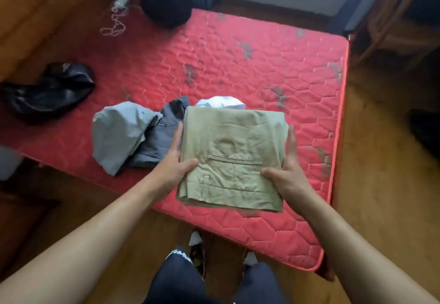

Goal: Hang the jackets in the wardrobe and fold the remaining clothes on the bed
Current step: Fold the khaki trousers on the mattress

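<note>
Two grips: your left grip (175,161) and right grip (285,169) each pinch the folded khaki trousers (233,151), thumb on top and fingers along the side edge. Neither grip is free.
Trousers' place: flat between the grips, over the near part of the red quilted mattress (273,65). You cannot tell whether the underside touches the bed.
Weight: light to moderate by my judgement. It is several layers of woven cloth, easy for two grips.
Stiffness: soft. The square shape probably lasts only while both sides are supported, so expect the middle to sag if one side is let go.
Surface: dry, creased cloth that is unlikely to slip on skin, though the layers may slide over each other.
Where to hold: take opposite side edges, with fingers beneath every layer and thumbs pressing down near the pocket slit. The loose waistband end nearest you, between the grips, looks likeliest to fan open.
Outside the left grip: a dark grey garment (157,142) lies just beside it, with a crumpled light grey garment (119,134) further out. Both are unfolded.
Ahead of the grips: a white garment (221,102) peeks past the trousers' far edge.
Far beyond the left grip: a black glossy item (47,89), jacket or bag, cannot tell.
</note>
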